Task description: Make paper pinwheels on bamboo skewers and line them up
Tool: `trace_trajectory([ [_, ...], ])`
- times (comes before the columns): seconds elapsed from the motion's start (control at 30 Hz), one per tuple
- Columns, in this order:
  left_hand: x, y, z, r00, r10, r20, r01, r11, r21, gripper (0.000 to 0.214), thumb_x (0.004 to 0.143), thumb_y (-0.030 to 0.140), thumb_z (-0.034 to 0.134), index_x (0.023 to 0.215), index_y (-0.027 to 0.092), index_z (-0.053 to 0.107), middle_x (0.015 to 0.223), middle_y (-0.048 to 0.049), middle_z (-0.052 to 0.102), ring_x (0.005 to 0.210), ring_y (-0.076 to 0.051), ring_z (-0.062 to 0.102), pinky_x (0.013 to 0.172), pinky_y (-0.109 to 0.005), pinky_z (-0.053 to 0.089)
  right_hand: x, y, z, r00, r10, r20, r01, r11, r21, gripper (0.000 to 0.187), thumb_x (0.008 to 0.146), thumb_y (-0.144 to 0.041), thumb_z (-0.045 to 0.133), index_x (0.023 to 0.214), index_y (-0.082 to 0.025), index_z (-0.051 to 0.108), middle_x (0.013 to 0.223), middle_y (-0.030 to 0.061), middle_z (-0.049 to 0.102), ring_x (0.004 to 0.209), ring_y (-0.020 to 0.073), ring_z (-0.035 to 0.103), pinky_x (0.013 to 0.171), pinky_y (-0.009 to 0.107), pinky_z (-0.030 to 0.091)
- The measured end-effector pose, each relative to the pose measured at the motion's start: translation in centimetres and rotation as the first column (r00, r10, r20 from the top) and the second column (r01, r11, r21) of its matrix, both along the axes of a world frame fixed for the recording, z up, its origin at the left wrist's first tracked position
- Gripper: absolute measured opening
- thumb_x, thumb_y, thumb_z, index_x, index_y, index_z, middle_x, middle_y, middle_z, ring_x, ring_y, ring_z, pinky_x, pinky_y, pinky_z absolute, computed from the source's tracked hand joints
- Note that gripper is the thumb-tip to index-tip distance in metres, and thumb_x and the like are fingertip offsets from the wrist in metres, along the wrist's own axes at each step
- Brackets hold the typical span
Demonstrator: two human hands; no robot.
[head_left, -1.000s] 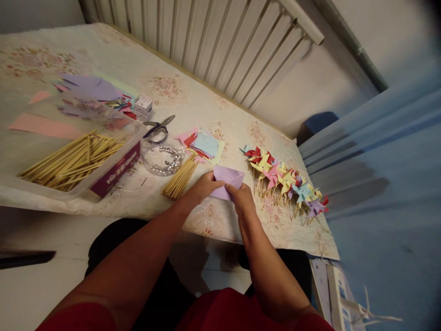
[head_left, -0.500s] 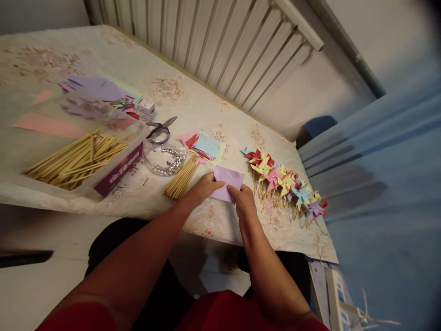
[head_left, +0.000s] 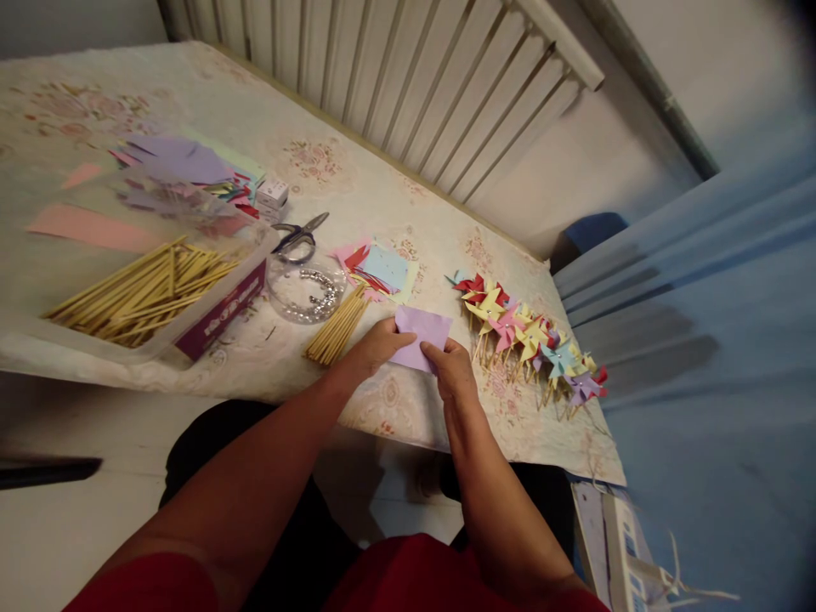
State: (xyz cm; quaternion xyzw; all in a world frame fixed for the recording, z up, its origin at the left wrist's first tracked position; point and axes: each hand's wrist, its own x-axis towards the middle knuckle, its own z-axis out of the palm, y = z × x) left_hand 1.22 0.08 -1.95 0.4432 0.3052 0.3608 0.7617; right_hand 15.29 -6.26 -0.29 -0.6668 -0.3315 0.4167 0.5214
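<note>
A small purple sheet of paper [head_left: 422, 327] is held between my two hands above the front of the table. My left hand [head_left: 381, 344] pinches its left edge with the thumb on top. My right hand [head_left: 451, 365] grips its lower right side, thumb on top as well; the fingers beneath are hidden. Just left of my left hand lies a bundle of thin sticks [head_left: 337, 327]. Behind the paper is a pile of coloured paper pieces [head_left: 386, 268], light blue on top. Right of my right hand lies a row of finished paper pinwheels [head_left: 529, 340] on sticks.
A clear plastic box [head_left: 223, 314] of sticks stands at the left. Near it are a round clear dish [head_left: 304, 293] with shiny beads, scissors [head_left: 299, 238], a small white box [head_left: 272, 194] and purple paper sheets [head_left: 178, 160]. A radiator [head_left: 382, 76] and blue curtain [head_left: 688, 340] border the table.
Both hands keep the same hold on the purple paper. The whole view has shifted very slightly; nothing else has visibly moved.
</note>
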Motion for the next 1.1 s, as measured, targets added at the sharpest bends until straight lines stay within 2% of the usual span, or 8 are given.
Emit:
trace_trajectory([
  [0.23, 0.2, 0.3, -0.3, 0.999, 0.016, 0.048, -0.014, 0.999, -0.046, 0.032, 0.067, 0.027, 0.068, 0.095, 0.013, 0.065, 0.079, -0.0036, 0.070, 0.076, -0.018, 0.063, 0.069, -0.029, 0.048, 0.5, -1.1, 0.5, 0.998, -0.006, 0.063, 0.007, 1.000, -0.003, 0.024, 0.057, -0.035, 0.076, 0.072, -0.019, 0.067, 0.056, -0.0043, 0.061, 0.050, 0.0102, 0.046, 0.052, 0.023, 0.037],
  [0.37, 0.3, 0.3, -0.3, 0.998, 0.019, 0.054, -0.016, 0.998, -0.065, 0.032, 0.065, 0.028, 0.070, 0.092, 0.013, 0.064, 0.078, -0.0030, 0.069, 0.074, -0.017, 0.063, 0.069, -0.029, 0.048, 0.4, -1.5, 0.4, 0.977, -0.067, 0.202, 0.053, 0.996, 0.075, 0.029, 0.059, -0.035, 0.075, 0.082, -0.020, 0.066, 0.067, -0.0017, 0.064, 0.060, 0.0137, 0.054, 0.060, 0.027, 0.043],
  [0.5, 0.2, 0.4, -0.3, 0.997, 0.025, 0.071, -0.021, 0.998, -0.065, 0.031, 0.065, 0.027, 0.070, 0.093, 0.013, 0.065, 0.081, -0.0029, 0.070, 0.075, -0.016, 0.064, 0.072, -0.028, 0.049, 0.3, -2.2, 0.3, 0.808, -0.193, 0.556, 0.079, 0.972, 0.222, 0.026, 0.066, -0.032, 0.073, 0.087, -0.020, 0.064, 0.075, -0.0007, 0.061, 0.068, 0.0153, 0.054, 0.069, 0.030, 0.045],
  [0.57, 0.2, 0.4, -0.2, 0.995, 0.023, 0.096, -0.016, 0.997, -0.072, 0.031, 0.066, 0.024, 0.069, 0.095, 0.013, 0.066, 0.083, -0.0031, 0.071, 0.076, -0.016, 0.064, 0.073, -0.028, 0.049, 0.3, -2.6, 0.5, 0.722, -0.165, 0.671, -0.021, 0.965, 0.260, 0.016, 0.073, -0.029, 0.069, 0.086, -0.020, 0.066, 0.077, 0.0002, 0.060, 0.068, 0.0154, 0.053, 0.069, 0.030, 0.044],
  [0.63, 0.1, 0.3, -0.1, 0.994, 0.031, 0.109, -0.022, 0.996, -0.083, 0.030, 0.066, 0.022, 0.068, 0.095, 0.013, 0.066, 0.083, -0.0032, 0.072, 0.077, -0.016, 0.065, 0.073, -0.028, 0.049, 0.4, -2.9, 0.7, 0.703, -0.073, 0.708, -0.149, 0.957, 0.247, 0.011, 0.078, -0.027, 0.065, 0.085, -0.021, 0.070, 0.079, 0.0014, 0.062, 0.069, 0.0157, 0.054, 0.069, 0.030, 0.044],
  [0.8, 0.0, 0.2, 0.4, 0.997, 0.050, 0.058, -0.046, 0.996, -0.074, 0.029, 0.065, 0.022, 0.068, 0.093, 0.012, 0.066, 0.080, -0.0018, 0.071, 0.075, -0.015, 0.062, 0.073, -0.027, 0.048, 0.4, -3.3, 1.1, 0.767, 0.101, 0.633, -0.273, 0.945, 0.181, 0.019, 0.078, -0.021, 0.062, 0.090, -0.024, 0.076, 0.089, 0.0029, 0.072, 0.077, 0.0179, 0.062, 0.073, 0.030, 0.047],
  [0.97, 0.1, 0.3, 0.1, 0.998, 0.058, 0.017, -0.058, 0.998, -0.027, 0.029, 0.064, 0.024, 0.068, 0.090, 0.013, 0.066, 0.078, -0.0007, 0.069, 0.074, -0.015, 0.060, 0.072, -0.027, 0.046, 0.0, -3.1, 1.2, 0.855, 0.121, 0.505, -0.213, 0.969, 0.128, 0.016, 0.079, -0.028, 0.064, 0.090, -0.024, 0.076, 0.076, -0.0004, 0.072, 0.058, 0.0141, 0.057, 0.065, 0.029, 0.046],
  [1.1, 0.4, 0.3, -0.3, 0.999, 0.044, 0.027, -0.044, 0.999, 0.005, 0.029, 0.064, 0.026, 0.067, 0.089, 0.013, 0.066, 0.075, -0.0001, 0.066, 0.070, -0.014, 0.057, 0.069, -0.027, 0.045, -0.6, -2.4, 1.0, 0.948, 0.120, 0.295, -0.160, 0.980, 0.115, 0.019, 0.080, -0.037, 0.065, 0.088, -0.021, 0.073, 0.072, -0.0008, 0.071, 0.047, 0.0108, 0.050, 0.049, 0.026, 0.039],
])
